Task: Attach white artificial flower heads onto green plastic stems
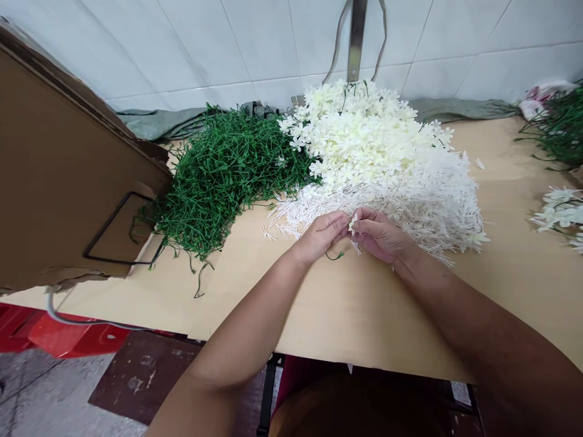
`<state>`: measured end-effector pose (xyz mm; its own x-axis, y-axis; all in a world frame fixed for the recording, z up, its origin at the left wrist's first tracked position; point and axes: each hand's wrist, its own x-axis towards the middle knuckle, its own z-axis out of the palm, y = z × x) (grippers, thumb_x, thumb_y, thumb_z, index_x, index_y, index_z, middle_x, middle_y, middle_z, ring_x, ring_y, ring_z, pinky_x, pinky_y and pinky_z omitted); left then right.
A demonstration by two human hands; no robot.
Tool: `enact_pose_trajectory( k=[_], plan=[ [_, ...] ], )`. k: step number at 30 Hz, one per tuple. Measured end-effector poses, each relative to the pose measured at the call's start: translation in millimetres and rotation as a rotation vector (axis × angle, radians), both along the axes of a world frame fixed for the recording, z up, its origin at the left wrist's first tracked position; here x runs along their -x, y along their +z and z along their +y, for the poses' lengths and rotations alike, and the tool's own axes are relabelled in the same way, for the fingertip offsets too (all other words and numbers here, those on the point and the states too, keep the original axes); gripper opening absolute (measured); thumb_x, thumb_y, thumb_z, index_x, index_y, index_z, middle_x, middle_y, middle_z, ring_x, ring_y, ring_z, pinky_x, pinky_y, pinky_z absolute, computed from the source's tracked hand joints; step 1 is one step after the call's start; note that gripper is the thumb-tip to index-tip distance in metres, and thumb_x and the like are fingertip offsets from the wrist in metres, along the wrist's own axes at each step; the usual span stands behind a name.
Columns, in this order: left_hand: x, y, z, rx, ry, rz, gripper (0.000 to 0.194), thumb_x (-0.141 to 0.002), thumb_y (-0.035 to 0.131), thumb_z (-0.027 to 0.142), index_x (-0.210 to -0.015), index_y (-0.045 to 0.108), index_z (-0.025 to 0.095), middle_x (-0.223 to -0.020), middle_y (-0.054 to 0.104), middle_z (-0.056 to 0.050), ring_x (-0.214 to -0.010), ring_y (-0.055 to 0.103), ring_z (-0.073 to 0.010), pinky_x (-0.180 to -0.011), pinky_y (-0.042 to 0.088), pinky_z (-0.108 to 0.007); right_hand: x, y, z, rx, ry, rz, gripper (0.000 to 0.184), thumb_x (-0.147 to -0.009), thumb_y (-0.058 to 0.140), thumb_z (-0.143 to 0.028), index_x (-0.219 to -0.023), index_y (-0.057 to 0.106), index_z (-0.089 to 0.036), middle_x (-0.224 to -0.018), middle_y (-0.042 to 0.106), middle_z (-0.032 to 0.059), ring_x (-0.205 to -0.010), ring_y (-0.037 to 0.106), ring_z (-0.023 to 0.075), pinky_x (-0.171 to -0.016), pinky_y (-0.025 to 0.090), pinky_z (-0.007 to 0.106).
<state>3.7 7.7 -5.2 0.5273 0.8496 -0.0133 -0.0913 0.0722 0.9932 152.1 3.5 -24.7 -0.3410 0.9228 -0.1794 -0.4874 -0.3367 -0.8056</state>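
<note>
My left hand [324, 233] and my right hand [377, 233] meet above the table, fingertips almost touching. Pinched in my right fingers is a small white artificial flower [353, 223]. The left fingers are closed on a thin green plastic stem [336, 255], whose lower end curves out below the hand. A bit of white stamen [356, 247] pokes out beneath the right fingers. Just beyond the hands lies a heap of white stamen pieces [437, 203], with a mound of cream-white flower heads [364, 133] behind it. A pile of green stems [232, 164] sits to the left.
A large cardboard box [68, 164] with a black wire frame [122, 227] stands at the left. Finished-looking flowers [562, 209] and more green stems [562, 130] lie at the far right. Grey cloth [464, 110] runs along the tiled wall. Red stools [77, 335] are below the table edge.
</note>
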Motion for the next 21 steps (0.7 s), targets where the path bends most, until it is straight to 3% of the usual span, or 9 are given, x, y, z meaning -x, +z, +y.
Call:
enact_pose_trajectory(
  k=[8, 15, 21],
  plan=[
    [1.5, -2.8, 0.7, -0.038, 0.000, 0.058, 0.054, -0.067, 0.063, 0.066, -0.059, 0.045, 0.016, -0.049, 0.034, 0.006, -0.047, 0.028, -0.0045, -0.045, 0.021, -0.022, 1.1, -0.7, -0.9, -0.006, -0.028, -0.059, 0.029, -0.048, 0.083, -0.021, -0.055, 0.055, -0.018, -0.049, 0.054, -0.0064, -0.048, 0.043, 0.0053, -0.050, 0.032, 0.021],
    [5.5, -5.9, 5.5, -0.039, 0.019, 0.085, 0.050, -0.072, 0.058, 0.063, -0.060, 0.045, 0.016, -0.052, 0.036, 0.005, -0.050, 0.029, -0.0057, -0.048, 0.023, -0.023, 0.1, 3.5, -1.1, -0.011, 0.007, -0.067, 0.023, -0.052, 0.081, -0.021, -0.059, 0.059, -0.019, -0.058, 0.062, -0.0038, -0.060, 0.057, 0.0092, -0.060, 0.043, 0.024],
    [8.5, -7.2, 8.3, -0.083, 0.045, 0.151, 0.046, -0.075, 0.057, 0.058, -0.060, 0.045, 0.016, -0.058, 0.037, 0.004, -0.055, 0.032, -0.0069, -0.051, 0.025, -0.023, -1.1, 1.6, 1.5, -0.002, -0.034, -0.053, 0.024, -0.052, 0.082, -0.023, -0.060, 0.060, -0.020, -0.059, 0.063, -0.0046, -0.061, 0.060, 0.0106, -0.069, 0.049, 0.028]
  ],
)
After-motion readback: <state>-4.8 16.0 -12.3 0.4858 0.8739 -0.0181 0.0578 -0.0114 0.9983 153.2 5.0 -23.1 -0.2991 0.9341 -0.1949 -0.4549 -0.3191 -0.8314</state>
